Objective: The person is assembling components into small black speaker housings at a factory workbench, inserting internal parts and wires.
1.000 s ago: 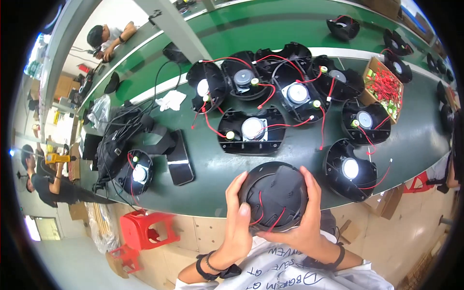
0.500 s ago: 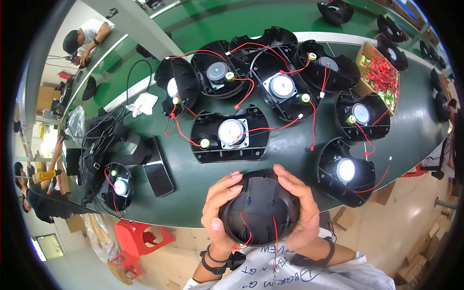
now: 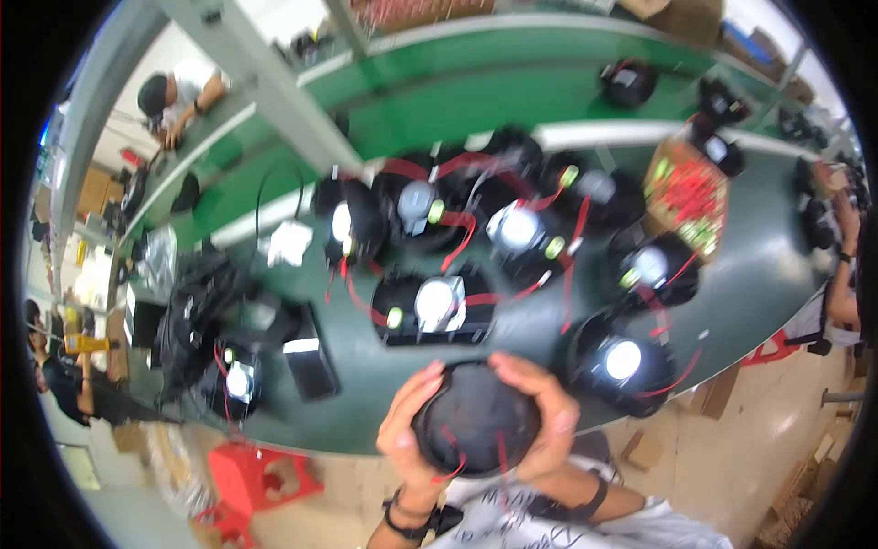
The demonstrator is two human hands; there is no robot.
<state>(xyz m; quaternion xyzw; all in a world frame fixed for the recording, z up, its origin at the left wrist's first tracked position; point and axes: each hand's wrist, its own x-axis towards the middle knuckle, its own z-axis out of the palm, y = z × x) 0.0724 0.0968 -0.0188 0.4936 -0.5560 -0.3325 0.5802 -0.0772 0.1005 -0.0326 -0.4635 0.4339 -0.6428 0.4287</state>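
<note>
Hands wrapped round one black blower housing (image 3: pixel 476 428), left hand (image 3: pixel 410 423) and right hand (image 3: pixel 547 421) cupping its sides, red wires trailing down; I have lifted it off the green bench (image 3: pixel 732 302) toward my chest, other blowers lying just beyond my fingers

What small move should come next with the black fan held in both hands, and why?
Probably set the black fan down on the bare green table just ahead. Left hand and right hand cup it at the table's near edge, its red wires dangling loose.
</note>
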